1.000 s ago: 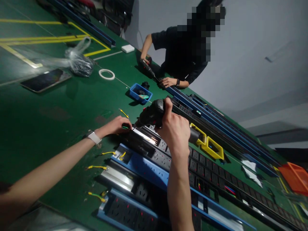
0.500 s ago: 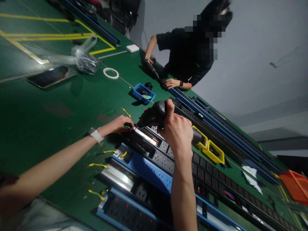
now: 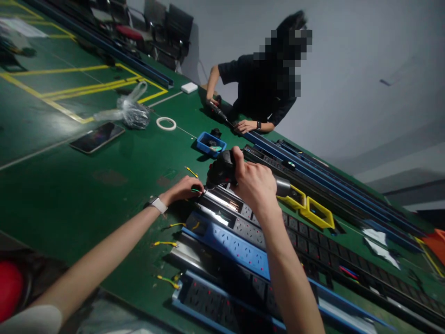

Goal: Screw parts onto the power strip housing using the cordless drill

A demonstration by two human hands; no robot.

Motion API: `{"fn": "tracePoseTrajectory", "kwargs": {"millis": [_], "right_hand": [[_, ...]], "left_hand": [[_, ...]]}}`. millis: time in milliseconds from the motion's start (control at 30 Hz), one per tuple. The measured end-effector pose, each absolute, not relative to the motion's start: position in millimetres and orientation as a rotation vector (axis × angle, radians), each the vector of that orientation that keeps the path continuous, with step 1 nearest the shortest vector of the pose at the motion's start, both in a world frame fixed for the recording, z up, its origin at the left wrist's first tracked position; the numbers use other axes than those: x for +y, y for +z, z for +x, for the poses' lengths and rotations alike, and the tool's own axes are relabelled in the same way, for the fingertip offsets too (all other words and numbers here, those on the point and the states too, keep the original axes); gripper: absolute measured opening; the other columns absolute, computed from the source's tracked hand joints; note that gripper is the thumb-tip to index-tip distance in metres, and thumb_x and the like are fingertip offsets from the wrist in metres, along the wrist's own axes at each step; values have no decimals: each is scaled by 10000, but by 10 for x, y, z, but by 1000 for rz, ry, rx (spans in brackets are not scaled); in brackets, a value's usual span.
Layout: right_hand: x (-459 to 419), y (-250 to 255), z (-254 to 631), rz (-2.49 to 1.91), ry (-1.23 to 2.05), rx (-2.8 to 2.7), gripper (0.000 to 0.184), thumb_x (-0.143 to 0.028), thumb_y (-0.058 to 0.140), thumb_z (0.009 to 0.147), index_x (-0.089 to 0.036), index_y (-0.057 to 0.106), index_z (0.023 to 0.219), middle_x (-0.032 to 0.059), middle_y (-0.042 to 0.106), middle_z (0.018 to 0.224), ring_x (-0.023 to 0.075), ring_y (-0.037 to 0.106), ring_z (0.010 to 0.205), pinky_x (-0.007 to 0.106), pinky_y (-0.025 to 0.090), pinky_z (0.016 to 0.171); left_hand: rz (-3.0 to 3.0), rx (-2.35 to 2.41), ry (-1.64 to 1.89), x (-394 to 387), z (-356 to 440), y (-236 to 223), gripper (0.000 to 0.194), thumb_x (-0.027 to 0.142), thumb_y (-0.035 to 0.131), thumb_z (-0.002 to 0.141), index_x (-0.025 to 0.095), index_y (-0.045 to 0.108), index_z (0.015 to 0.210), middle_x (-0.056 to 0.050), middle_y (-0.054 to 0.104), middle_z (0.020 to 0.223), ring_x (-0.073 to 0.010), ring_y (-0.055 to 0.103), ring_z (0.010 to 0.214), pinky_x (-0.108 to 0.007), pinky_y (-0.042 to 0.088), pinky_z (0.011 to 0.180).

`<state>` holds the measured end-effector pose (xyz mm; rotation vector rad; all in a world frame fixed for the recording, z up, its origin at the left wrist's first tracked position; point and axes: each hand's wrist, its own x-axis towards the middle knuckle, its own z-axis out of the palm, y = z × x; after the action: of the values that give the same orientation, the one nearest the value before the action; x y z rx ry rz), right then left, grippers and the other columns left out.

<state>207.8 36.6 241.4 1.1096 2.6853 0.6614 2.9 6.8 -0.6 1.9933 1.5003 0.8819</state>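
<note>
My right hand (image 3: 255,183) is wrapped round a black electric screwdriver (image 3: 222,169), whose tip points down-left at the near end of a long black power strip (image 3: 222,204). My left hand (image 3: 184,188), with a white watch on the wrist, pinches a green-and-yellow wire (image 3: 195,189) right at that tip. Beside the black strip lie a blue power strip (image 3: 236,243) and another blue one (image 3: 215,301) nearer to me. Loose yellow-green wires (image 3: 165,243) lie on the green table (image 3: 69,195) left of the strips.
Across the table a person in black (image 3: 259,93) works with a driver on long blue rails (image 3: 313,169). A small blue tray (image 3: 211,143), white tape ring (image 3: 166,123), phone (image 3: 96,137), plastic bag (image 3: 134,113), yellow holders (image 3: 309,208) and an orange bin (image 3: 436,243) lie around.
The view has shifted, so the scene sits lower and more rightward in frame. Both hands keep the same grip at the strip's end; the screwdriver stays on the same spot.
</note>
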Motion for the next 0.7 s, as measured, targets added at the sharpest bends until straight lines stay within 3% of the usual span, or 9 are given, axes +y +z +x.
{"fn": "tracePoseTrajectory", "kwargs": {"millis": [367,700], "right_hand": [[375,2422,2082,1221,594,2587,918,-349,554,841,-176,-20,1536,143,685,1056,213,678,953,239,457,800],[320,2473,1991,1105,641,2651,771,-253,405,905,-208,-11,1553,135,681,1088,184,687,967,242,500,801]], "left_hand": [[2043,1492,887,108,-8,-141,148,251,650,815,185,739,913,-23,724,953,-103,651,873,-174,448,801],[2077,1415,967,69,-9,-86,227,362,622,843,174,724,919,-43,724,943,-117,658,869,-186,465,794]]}}
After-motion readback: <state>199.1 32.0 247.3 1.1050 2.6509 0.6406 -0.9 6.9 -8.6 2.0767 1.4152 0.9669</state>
